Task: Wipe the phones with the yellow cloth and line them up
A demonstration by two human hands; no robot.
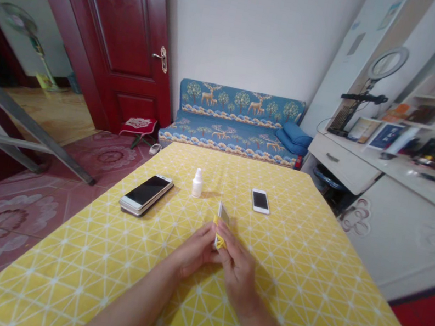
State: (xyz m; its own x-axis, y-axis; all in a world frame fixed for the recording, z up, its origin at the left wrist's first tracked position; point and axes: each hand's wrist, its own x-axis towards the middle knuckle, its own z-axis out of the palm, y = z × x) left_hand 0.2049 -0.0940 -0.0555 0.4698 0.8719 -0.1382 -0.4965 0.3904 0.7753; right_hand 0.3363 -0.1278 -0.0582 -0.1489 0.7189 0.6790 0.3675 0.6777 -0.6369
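A slim white-edged phone (224, 214) stands on edge between my hands above the table. My left hand (199, 249) closes around its lower left side, with the fingers partly hidden behind it. My right hand (237, 264) pinches a small bunched yellow cloth (221, 241) against the phone's lower part. Beyond the hands, a small white bottle (197, 184) stands upright with its cap on. To the right lies a small white phone (260, 201), dark screen up. On the left, a larger white phone (148, 191) rests on top of another device.
A yellow patterned cloth covers the table (295, 298). Behind it is a blue sofa (231, 129) with deer prints. A white cabinet (407, 228) stands close on the right, a metal ladder-like frame (38, 138) on the left. A red stool (138, 125) sits by the door (116, 18).
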